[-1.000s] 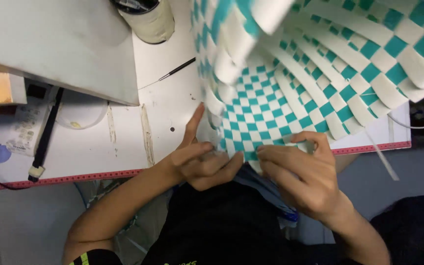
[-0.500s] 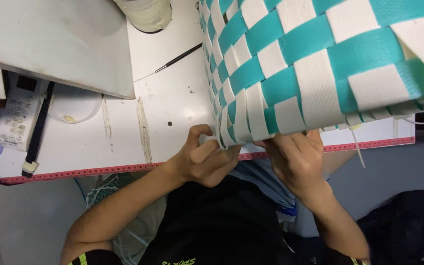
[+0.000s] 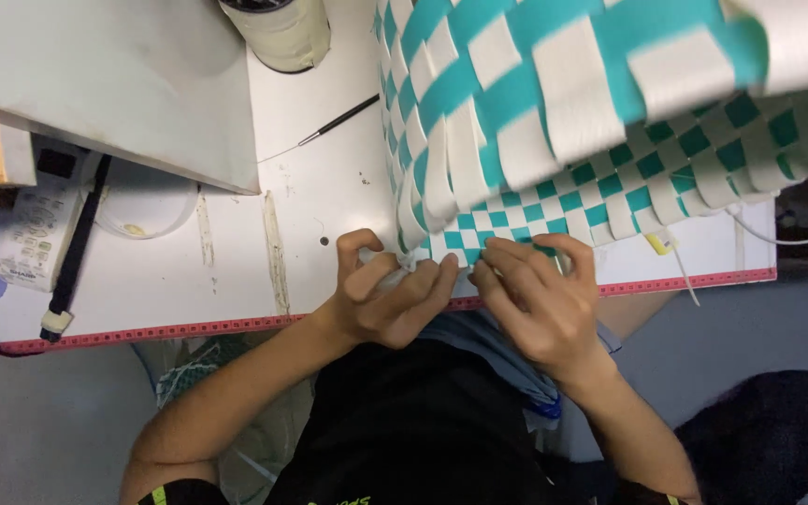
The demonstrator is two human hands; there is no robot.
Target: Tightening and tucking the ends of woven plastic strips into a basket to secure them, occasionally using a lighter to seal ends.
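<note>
Hands both pinch one basket [image 3: 554, 122] at its lower edge over the table [image 3: 329, 187]: left hand [image 3: 390, 299] grips a white strip, right hand [image 3: 535, 295] presses the weave. One spool [image 3: 278, 28] stands behind.

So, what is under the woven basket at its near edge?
Under the woven basket lies the white table. Both hands, left and right, pinch its lower edge. The tabletop further beneath it is hidden.
</note>
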